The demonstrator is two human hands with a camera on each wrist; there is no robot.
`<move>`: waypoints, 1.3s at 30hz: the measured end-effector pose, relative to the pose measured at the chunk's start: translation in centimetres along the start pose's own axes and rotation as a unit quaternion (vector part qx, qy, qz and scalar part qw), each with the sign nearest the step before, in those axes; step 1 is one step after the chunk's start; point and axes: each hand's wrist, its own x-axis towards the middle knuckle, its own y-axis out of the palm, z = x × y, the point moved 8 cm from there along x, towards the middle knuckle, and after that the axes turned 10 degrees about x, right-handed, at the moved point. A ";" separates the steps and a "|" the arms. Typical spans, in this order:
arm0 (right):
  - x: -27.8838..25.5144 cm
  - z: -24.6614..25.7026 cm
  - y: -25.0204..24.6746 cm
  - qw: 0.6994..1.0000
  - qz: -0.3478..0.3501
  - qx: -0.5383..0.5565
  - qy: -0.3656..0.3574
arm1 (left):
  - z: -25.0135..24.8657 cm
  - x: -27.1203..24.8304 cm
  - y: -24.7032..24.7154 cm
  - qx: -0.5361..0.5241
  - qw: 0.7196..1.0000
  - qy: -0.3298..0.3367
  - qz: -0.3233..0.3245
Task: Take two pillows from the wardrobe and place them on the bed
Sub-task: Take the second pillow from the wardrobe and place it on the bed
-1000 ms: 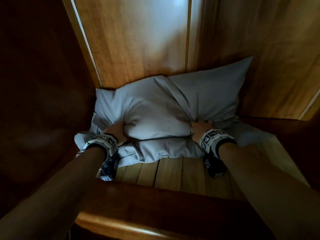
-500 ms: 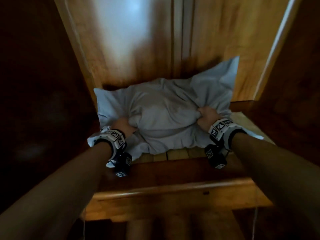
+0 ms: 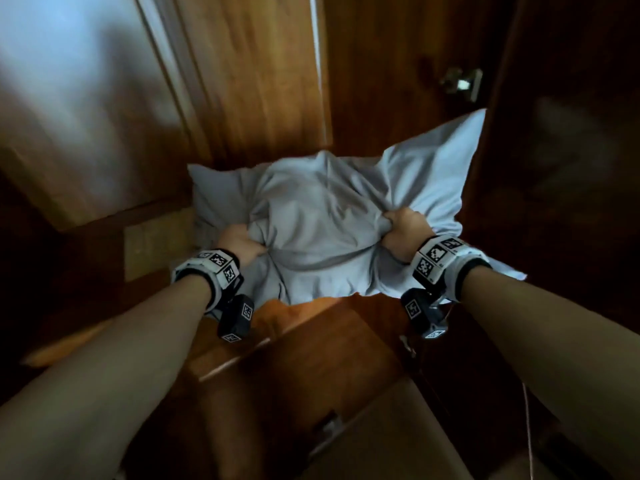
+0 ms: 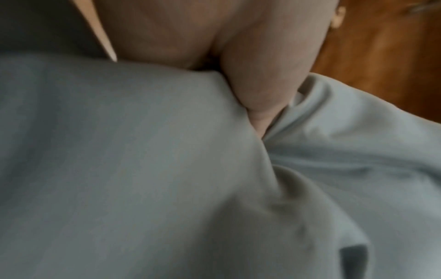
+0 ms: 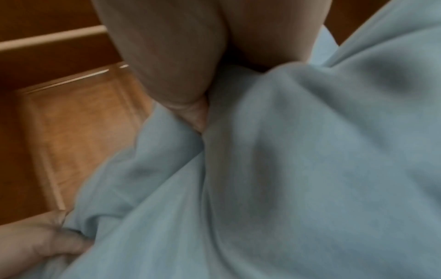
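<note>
Both fists bunch pillow (image 3: 322,233) fabric, left hand (image 3: 239,242), right hand (image 3: 403,233): two-sided grip for clearing the wardrobe (image 3: 398,98).

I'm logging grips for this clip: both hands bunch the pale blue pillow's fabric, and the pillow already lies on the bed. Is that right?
Not quite. The left hand and right hand do grip bunched fabric of the pale blue pillow, but it is not on a bed. The head view shows it held up in front of the wooden wardrobe, and no bed is in view.
</note>
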 end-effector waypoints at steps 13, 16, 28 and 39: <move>-36.3 -25.8 2.2 0.946 0.075 0.014 0.315 | -7.4 -25.5 28.0 0.146 0.946 0.077 0.279; -44.5 -30.6 1.2 0.920 0.065 0.014 0.386 | -9.7 -31.1 35.2 0.175 0.914 0.120 0.346; -75.0 -40.2 -18.2 0.791 -0.148 -0.002 0.594 | -32.4 -56.3 48.9 0.192 0.778 0.424 0.422; -84.8 -50.7 -28.4 0.696 -0.264 0.009 0.667 | -49.7 -64.6 59.9 0.164 0.734 0.484 0.447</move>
